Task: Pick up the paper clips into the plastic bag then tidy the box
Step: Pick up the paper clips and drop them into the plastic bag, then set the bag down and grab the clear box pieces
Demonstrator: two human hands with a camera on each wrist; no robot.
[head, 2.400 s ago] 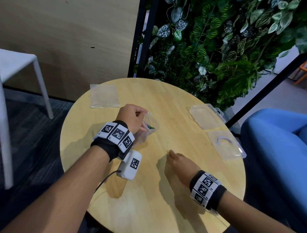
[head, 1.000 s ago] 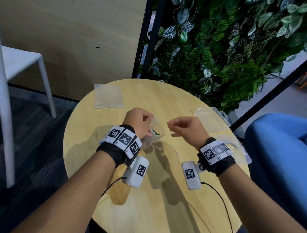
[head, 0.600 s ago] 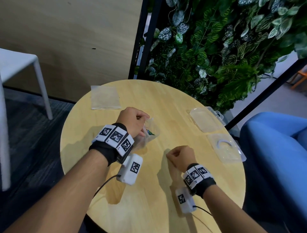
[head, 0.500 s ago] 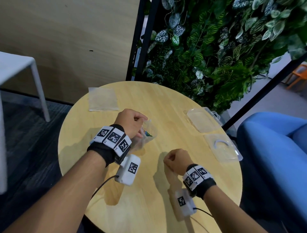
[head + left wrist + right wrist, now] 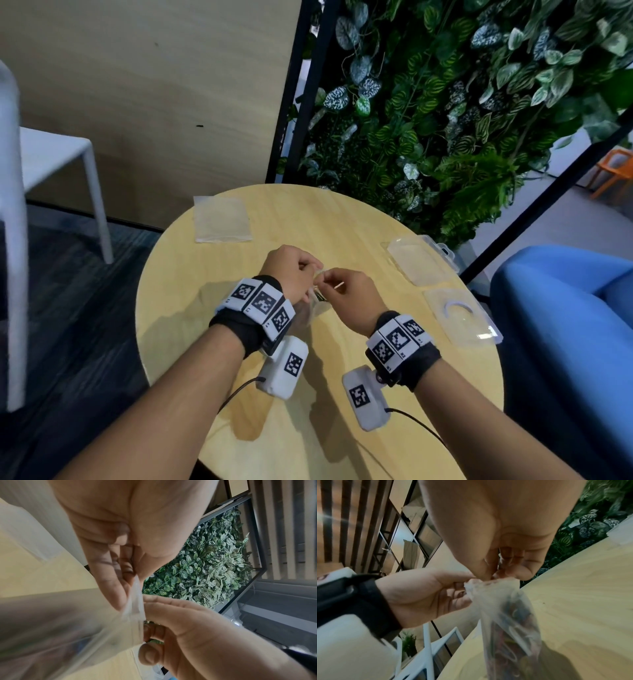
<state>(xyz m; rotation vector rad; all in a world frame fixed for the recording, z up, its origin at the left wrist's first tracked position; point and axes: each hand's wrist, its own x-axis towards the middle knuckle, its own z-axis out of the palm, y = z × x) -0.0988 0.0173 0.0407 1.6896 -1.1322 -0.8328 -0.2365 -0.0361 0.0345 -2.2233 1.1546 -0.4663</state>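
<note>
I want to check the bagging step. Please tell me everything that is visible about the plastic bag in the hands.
The plastic bag is small, clear and thin, crumpled at its mouth. It hangs above the round wooden table. The left hand pinches its top edge; the right hand has its fingertips at the mouth. Coloured paper clips lie inside, blurred.

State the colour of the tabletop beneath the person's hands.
Light yellowish wood with a faint grain; the table shows best in the head view.
</note>
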